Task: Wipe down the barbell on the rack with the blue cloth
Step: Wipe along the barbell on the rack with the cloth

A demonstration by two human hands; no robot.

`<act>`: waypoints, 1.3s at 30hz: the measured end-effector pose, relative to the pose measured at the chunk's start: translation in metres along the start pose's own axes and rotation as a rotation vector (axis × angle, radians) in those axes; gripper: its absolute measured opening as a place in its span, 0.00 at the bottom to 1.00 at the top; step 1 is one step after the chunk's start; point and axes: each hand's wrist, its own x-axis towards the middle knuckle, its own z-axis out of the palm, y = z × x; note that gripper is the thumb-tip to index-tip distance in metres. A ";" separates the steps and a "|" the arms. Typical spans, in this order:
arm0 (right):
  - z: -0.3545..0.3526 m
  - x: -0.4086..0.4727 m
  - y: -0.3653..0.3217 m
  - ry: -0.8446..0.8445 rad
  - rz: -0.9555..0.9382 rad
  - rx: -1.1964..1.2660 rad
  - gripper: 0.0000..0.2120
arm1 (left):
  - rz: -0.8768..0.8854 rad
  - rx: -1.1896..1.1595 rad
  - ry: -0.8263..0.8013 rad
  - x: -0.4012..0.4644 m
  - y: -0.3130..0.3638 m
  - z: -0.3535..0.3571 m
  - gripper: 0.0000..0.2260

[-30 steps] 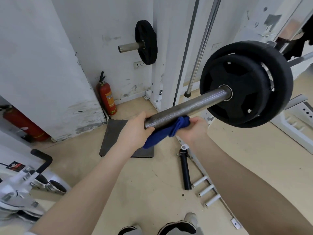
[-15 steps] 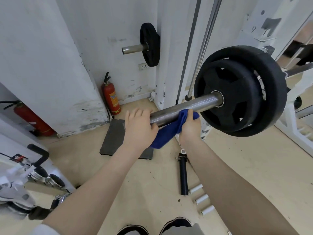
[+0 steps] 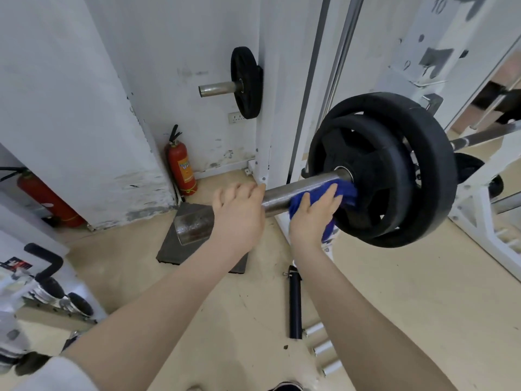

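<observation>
The barbell's steel sleeve (image 3: 277,197) juts toward me from two black weight plates (image 3: 394,170); its thin shaft (image 3: 479,136) runs on behind them to the right. My left hand (image 3: 238,218) lies over the sleeve near its free end, fingers curled over the top. The sleeve's tip (image 3: 194,225) shows blurred beyond that hand. My right hand (image 3: 313,218) grips the blue cloth (image 3: 345,190), which is wrapped round the sleeve right against the inner plate. Part of the cloth hangs below my palm.
The white rack frame (image 3: 479,210) stands at the right. A small plate on a wall peg (image 3: 245,81) hangs behind. On the floor are a red fire extinguisher (image 3: 181,165), a dark mat (image 3: 174,249), a black tube (image 3: 295,303) and white pegs (image 3: 324,348). A machine (image 3: 45,277) sits at left.
My right hand has slid the blue cloth along the sleeve from near its middle up to the plates. My left hand has stayed on the sleeve's outer end.
</observation>
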 end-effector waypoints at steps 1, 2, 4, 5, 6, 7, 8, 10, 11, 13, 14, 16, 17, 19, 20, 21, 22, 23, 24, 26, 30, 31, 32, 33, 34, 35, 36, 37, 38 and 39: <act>0.003 -0.011 0.003 -0.045 -0.095 -0.097 0.28 | -0.019 0.043 -0.015 0.005 0.005 0.003 0.21; 0.004 -0.015 0.008 -0.080 -0.171 -0.160 0.27 | -0.023 0.079 -0.032 0.009 0.009 0.007 0.22; -0.004 -0.001 0.015 -0.075 -0.263 -0.244 0.26 | -0.013 0.138 -0.042 0.015 0.016 0.012 0.22; -0.011 0.011 0.019 -0.059 -0.280 -0.260 0.25 | -0.008 0.162 -0.044 0.017 0.018 0.014 0.23; -0.018 0.026 0.023 -0.044 -0.276 -0.263 0.24 | -0.002 0.182 -0.041 0.018 0.018 0.015 0.23; -0.024 0.039 0.025 -0.026 -0.271 -0.269 0.23 | 0.006 0.198 -0.034 0.019 0.018 0.017 0.23; -0.029 0.047 0.027 0.001 -0.276 -0.285 0.22 | 0.012 0.205 -0.023 0.019 0.017 0.019 0.23; -0.028 0.043 0.027 0.050 -0.343 -0.329 0.20 | 0.001 0.192 -0.012 0.019 0.017 0.020 0.23; -0.024 0.037 0.027 0.039 -0.442 -0.350 0.19 | -0.011 0.183 -0.011 0.019 0.018 0.020 0.23; -0.020 0.028 0.030 -0.090 -0.727 -0.410 0.17 | -0.036 0.171 -0.011 0.020 0.019 0.019 0.23; -0.025 0.030 0.029 -0.179 -0.814 -0.450 0.16 | -0.048 0.164 -0.011 0.020 0.020 0.019 0.22; -0.037 0.052 0.021 -0.252 -0.800 -0.484 0.13 | -0.064 0.151 -0.002 0.019 0.022 0.018 0.22; -0.042 0.065 0.015 -0.239 -0.722 -0.470 0.12 | -0.069 0.146 0.004 0.018 0.022 0.018 0.21; -0.044 0.080 0.003 -0.194 -0.559 -0.413 0.11 | -0.087 0.136 0.020 0.017 0.023 0.019 0.21; -0.043 0.080 -0.001 -0.165 -0.537 -0.408 0.10 | -0.098 0.129 0.030 0.016 0.023 0.020 0.21; -0.040 0.076 -0.002 -0.147 -0.560 -0.438 0.09 | -0.110 0.117 0.035 0.015 0.023 0.020 0.21; -0.036 0.068 0.001 -0.161 -0.611 -0.480 0.08 | -0.121 0.106 0.036 0.014 0.024 0.021 0.22; -0.034 0.058 0.007 -0.211 -0.679 -0.482 0.07 | -0.128 0.097 0.031 0.013 0.024 0.022 0.23; -0.034 0.047 0.016 -0.281 -0.749 -0.446 0.07 | -0.133 0.093 0.026 0.013 0.024 0.023 0.24; -0.044 0.029 0.029 -0.452 -0.832 -0.342 0.08 | -0.138 0.088 0.020 0.012 0.024 0.024 0.25; -0.076 0.035 0.056 -0.793 -0.762 -0.399 0.07 | -0.140 0.096 -0.010 0.012 0.028 0.021 0.22; -0.088 0.042 0.064 -0.837 -0.613 -0.505 0.09 | -0.137 0.102 -0.019 0.013 0.032 0.020 0.22; -0.102 0.047 0.074 -0.854 -0.446 -0.609 0.10 | -0.128 0.098 -0.032 0.014 0.039 0.019 0.23; -0.117 0.050 0.086 -0.851 -0.308 -0.672 0.11 | -0.107 0.074 -0.041 0.017 0.048 0.019 0.25; -0.131 0.051 0.097 -0.839 -0.218 -0.681 0.11 | -0.073 0.028 -0.036 0.020 0.060 0.018 0.27; -0.144 0.051 0.105 -0.823 -0.159 -0.656 0.11 | -0.018 -0.033 -0.020 0.023 0.073 0.019 0.28; -0.155 0.051 0.108 -0.803 -0.115 -0.618 0.11 | 0.057 -0.100 -0.001 0.026 0.087 0.019 0.28; -0.166 0.051 0.108 -0.767 -0.070 -0.574 0.11 | 0.150 -0.164 0.018 0.028 0.102 0.019 0.28; -0.175 0.052 0.106 -0.717 -0.029 -0.531 0.11 | 0.250 -0.218 0.038 0.030 0.116 0.019 0.28; -0.182 0.055 0.104 -0.670 0.016 -0.499 0.11 | 0.337 -0.263 0.057 0.032 0.129 0.019 0.27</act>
